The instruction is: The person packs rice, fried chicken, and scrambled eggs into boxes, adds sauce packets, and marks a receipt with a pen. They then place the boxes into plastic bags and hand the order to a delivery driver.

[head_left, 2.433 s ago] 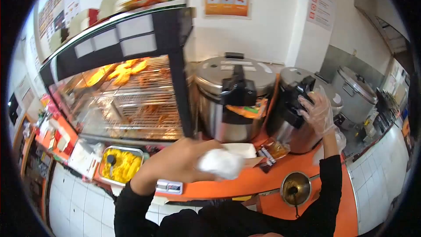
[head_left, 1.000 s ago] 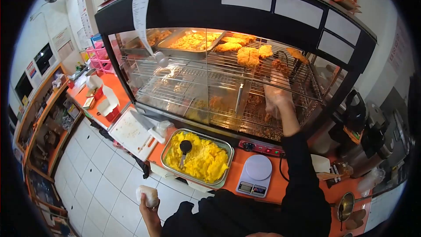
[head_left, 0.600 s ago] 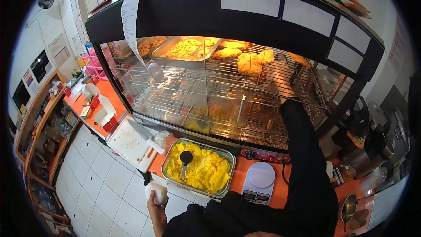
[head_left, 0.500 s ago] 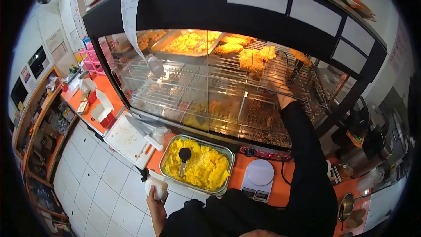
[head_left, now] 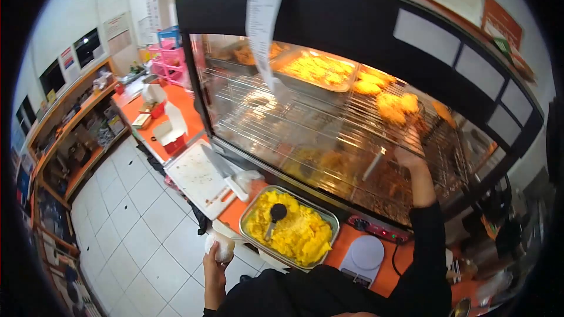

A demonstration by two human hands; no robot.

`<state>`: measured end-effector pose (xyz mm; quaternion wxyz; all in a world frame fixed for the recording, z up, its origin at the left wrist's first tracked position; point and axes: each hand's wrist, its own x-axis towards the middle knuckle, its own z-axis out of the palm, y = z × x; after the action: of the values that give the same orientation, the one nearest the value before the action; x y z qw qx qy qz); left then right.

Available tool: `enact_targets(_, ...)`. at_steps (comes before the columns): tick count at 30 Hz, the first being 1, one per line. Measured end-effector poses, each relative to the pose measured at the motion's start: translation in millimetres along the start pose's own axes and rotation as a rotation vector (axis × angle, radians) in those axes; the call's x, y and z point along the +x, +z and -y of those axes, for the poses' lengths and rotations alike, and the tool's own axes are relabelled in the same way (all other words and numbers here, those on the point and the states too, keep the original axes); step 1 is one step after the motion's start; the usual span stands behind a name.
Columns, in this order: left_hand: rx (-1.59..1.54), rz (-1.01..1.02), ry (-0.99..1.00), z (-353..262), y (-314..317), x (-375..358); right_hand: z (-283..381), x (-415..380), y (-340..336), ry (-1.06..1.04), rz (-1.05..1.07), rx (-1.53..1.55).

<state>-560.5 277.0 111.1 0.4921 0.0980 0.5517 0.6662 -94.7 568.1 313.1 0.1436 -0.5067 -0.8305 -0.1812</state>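
My left hand [head_left: 215, 267] is closed around a round white wrapped bundle [head_left: 220, 248], held over the floor at the lower left of the metal tray. My right hand [head_left: 411, 148] reaches into the heated display cabinet [head_left: 329, 17], over its wire rack. Just beyond the fingers lie golden fried chicken pieces [head_left: 397, 108]. Blur and dark shapes around the fingers hide their grip, so I cannot tell what they hold. Below the cabinet, a metal tray [head_left: 336, 223] holds yellow food [head_left: 305, 232], with a black-topped scoop [head_left: 278, 212] resting in it.
A knife [head_left: 226, 173] lies across the white cutting board [head_left: 197, 179], left of the tray. To the tray's right is a white kitchen scale [head_left: 363, 253]. Open food boxes [head_left: 168, 133] stand on the orange counter [head_left: 187, 111]. A paper receipt [head_left: 262, 23] hangs over the cabinet front.
The view has swung left, shifting the scene rightward. My right hand has drawn back a little from the fried chicken, which stays on the rack. My left hand still holds the bundle.
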Motion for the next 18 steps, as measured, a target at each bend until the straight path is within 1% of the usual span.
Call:
enact_targets(1,-0.025,-0.041,-0.001,-3.3,-5.7,-0.5,-1.3,-11.0,6.0,-0.027,-0.016,0.002)
enact_targets(3,-0.079,-0.098,0.004,-7.2,-19.8,0.2,-2.6,-54.6,25.1,0.074,-0.341,0.376)
enact_targets(5,-0.122,-0.123,0.032,-13.8,-33.5,0.9,69.8,-61.2,-52.0,0.650,-0.184,1.527)
enact_targets(7,-0.165,-0.157,0.041,-18.3,-49.9,7.3,88.5,-92.6,-44.2,0.635,-0.383,1.523)
enact_targets(9,-0.185,-0.184,0.029,-22.6,-66.8,16.7,128.5,-117.4,-52.1,0.793,-0.506,1.593)
enact_targets(10,-0.199,-0.216,0.012,-24.8,-76.9,21.7,141.2,-136.3,-35.6,0.798,-0.516,1.590)
enact_targets(12,-0.190,-0.211,-0.004,-30.7,-96.5,33.0,164.1,-164.4,-0.1,0.623,-0.639,2.085)
enact_targets(14,-0.172,-0.189,-0.044,-44.7,-118.0,40.8,216.5,-143.7,-2.6,0.252,-0.365,2.190)
enact_targets(16,-0.107,-0.156,-0.065,-59.4,-142.4,51.2,269.0,-102.8,-2.1,-0.078,-0.189,2.444)
enact_targets(18,-0.032,-0.180,-0.065,-85.1,-157.8,55.8,336.2,-67.2,-34.9,0.278,-0.162,2.126)
